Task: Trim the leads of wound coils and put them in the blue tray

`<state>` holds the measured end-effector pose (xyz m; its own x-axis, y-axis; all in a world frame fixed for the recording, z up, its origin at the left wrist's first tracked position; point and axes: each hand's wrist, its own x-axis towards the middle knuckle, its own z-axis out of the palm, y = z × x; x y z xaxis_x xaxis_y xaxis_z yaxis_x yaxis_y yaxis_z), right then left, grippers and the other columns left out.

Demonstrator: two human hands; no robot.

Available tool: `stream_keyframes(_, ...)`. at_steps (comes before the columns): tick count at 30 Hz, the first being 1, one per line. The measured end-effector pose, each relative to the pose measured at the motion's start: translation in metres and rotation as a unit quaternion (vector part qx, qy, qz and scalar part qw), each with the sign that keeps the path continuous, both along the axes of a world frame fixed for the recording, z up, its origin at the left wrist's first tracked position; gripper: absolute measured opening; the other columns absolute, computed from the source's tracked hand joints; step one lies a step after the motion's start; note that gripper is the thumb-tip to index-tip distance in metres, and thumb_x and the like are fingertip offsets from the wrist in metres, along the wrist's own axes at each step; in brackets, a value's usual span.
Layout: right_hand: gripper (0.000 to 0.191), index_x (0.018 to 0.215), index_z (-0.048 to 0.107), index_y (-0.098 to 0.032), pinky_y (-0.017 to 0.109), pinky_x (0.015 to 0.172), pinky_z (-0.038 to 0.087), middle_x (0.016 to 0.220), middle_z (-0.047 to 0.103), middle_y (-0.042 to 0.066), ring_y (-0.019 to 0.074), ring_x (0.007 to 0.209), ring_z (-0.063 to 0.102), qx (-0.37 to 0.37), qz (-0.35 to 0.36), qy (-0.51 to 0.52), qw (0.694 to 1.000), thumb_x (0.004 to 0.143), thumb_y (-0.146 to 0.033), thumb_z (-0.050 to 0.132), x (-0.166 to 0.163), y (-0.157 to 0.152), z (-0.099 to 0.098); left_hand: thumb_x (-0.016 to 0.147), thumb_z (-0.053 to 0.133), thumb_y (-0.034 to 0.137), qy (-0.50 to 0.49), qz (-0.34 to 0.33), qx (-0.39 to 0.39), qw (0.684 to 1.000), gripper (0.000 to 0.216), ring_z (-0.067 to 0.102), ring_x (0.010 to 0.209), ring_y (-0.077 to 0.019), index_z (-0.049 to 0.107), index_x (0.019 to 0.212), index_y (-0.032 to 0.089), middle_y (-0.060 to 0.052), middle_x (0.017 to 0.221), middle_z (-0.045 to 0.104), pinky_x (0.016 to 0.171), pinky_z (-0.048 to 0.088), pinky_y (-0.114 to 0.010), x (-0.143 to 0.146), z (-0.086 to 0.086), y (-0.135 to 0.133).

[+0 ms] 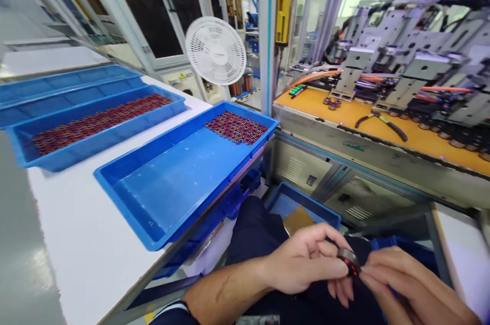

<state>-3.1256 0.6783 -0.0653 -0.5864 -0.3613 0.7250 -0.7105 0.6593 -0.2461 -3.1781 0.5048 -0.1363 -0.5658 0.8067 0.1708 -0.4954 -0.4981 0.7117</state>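
My left hand [306, 264] and my right hand [413, 289] meet low in the picture over my lap. Both pinch one small dark ring-shaped part with red marks [349, 261] between their fingertips. The nearest blue tray [161, 182] lies on the white table to my left, with a patch of many small red and dark parts [237, 127] at its far end. A second blue tray [95, 126] further left holds a long band of the same parts [99, 122].
A white fan [216, 50] stands behind the trays. To the right is an orange-topped bench [383, 128] with pliers [378, 122] and grey machinery [413, 59]. A blue bin [302, 207] sits on the floor by my knees.
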Motion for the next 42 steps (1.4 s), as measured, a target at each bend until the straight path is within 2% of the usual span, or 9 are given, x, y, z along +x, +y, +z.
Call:
stream_keyframes(4,0.011,0.086,0.064,-0.014,0.017,0.062,0.053,0.074,0.067,0.004,0.0093,0.067,0.064,-0.043,-0.02,-0.052,0.997,0.09,-0.007,0.057,0.002,-0.014,0.01,0.083,0.073,0.019,0.027,0.089,-0.014,0.996,0.025,0.069,0.066,-0.0084,0.052,0.097,0.017,0.0,0.082,0.068,0.06,0.052,-0.016,0.005,0.014,-0.005)
stream_keyframes(8,0.012,0.088,0.062,-0.014,0.022,0.064,0.051,0.076,0.064,0.003,0.0103,0.07,0.061,-0.107,-0.038,-0.083,0.99,0.088,-0.003,0.058,0.002,-0.014,-0.004,0.078,0.076,0.008,0.078,0.168,0.008,0.983,0.025,0.068,0.08,-0.0079,0.053,0.084,0.017,-0.001,0.104,0.064,0.076,0.054,-0.022,0.005,0.019,-0.006)
stream_keyframes(16,0.012,0.087,0.061,-0.017,0.021,0.066,0.047,0.078,0.06,0.0,0.009,0.072,0.058,-0.24,-0.051,-0.146,0.959,0.09,-0.006,0.059,0.005,-0.022,-0.017,0.078,0.075,0.005,0.152,0.252,0.003,0.956,0.033,0.068,0.096,-0.0116,0.063,0.103,0.024,0.0,0.098,0.069,0.088,0.054,-0.025,0.002,0.018,-0.001)
stream_keyframes(20,0.018,0.076,0.06,-0.019,0.019,0.062,0.043,0.074,0.056,-0.002,0.0081,0.068,0.053,-0.377,-0.032,-0.308,0.873,0.094,-0.021,0.06,0.008,-0.025,-0.021,0.077,0.076,0.006,0.179,0.257,-0.023,0.949,0.033,0.069,0.102,-0.0168,0.071,0.103,0.025,-0.004,0.114,0.066,0.092,0.056,-0.031,-0.001,0.015,-0.002)
stream_keyframes(25,0.029,0.07,0.058,-0.018,0.021,0.066,0.042,0.068,0.053,-0.002,0.0096,0.068,0.049,-0.487,0.05,-0.467,0.737,0.091,-0.036,0.066,0.01,-0.025,-0.033,0.072,0.082,0.013,0.179,0.263,-0.026,0.948,0.027,0.071,0.103,-0.0194,0.074,0.095,0.024,-0.004,0.104,0.074,0.094,0.056,-0.036,-0.007,0.015,-0.002)
stream_keyframes(32,0.029,0.091,0.063,-0.015,0.021,0.054,0.043,0.074,0.059,0.001,0.0093,0.06,0.051,-0.524,0.116,-0.498,0.681,0.084,-0.042,0.072,0.0,-0.03,-0.041,0.07,0.085,0.019,0.138,0.262,-0.03,0.955,0.023,0.07,0.109,-0.0228,0.075,0.089,0.027,-0.001,0.102,0.078,0.105,0.05,-0.048,-0.007,0.017,-0.001)
stream_keyframes(37,0.027,0.1,0.067,-0.014,0.023,0.054,0.048,0.069,0.059,0.001,0.0102,0.058,0.054,-0.508,0.162,-0.451,0.716,0.089,-0.039,0.067,-0.003,-0.033,-0.047,0.07,0.085,0.024,0.074,0.238,-0.038,0.968,0.017,0.069,0.111,-0.0252,0.076,0.084,0.025,-0.004,0.104,0.078,0.099,0.053,-0.047,-0.009,0.016,0.0)
stream_keyframes(40,0.014,0.098,0.067,-0.018,0.023,0.056,0.052,0.076,0.063,0.002,0.0116,0.063,0.059,-0.45,0.085,-0.304,0.836,0.087,-0.026,0.068,-0.005,-0.029,-0.043,0.073,0.081,0.039,-0.014,0.252,-0.082,0.964,0.019,0.07,0.108,-0.0254,0.076,0.077,0.021,-0.008,0.109,0.077,0.096,0.054,-0.043,-0.024,0.009,0.003)
stream_keyframes(42,0.017,0.1,0.066,-0.018,0.025,0.061,0.056,0.081,0.066,0.003,0.0138,0.07,0.064,-0.333,-0.006,-0.148,0.931,0.084,-0.015,0.068,-0.007,-0.023,-0.04,0.073,0.08,0.041,-0.029,0.31,-0.166,0.936,0.025,0.07,0.105,-0.0249,0.076,0.082,0.018,-0.011,0.108,0.077,0.093,0.054,-0.038,-0.033,0.004,0.003)
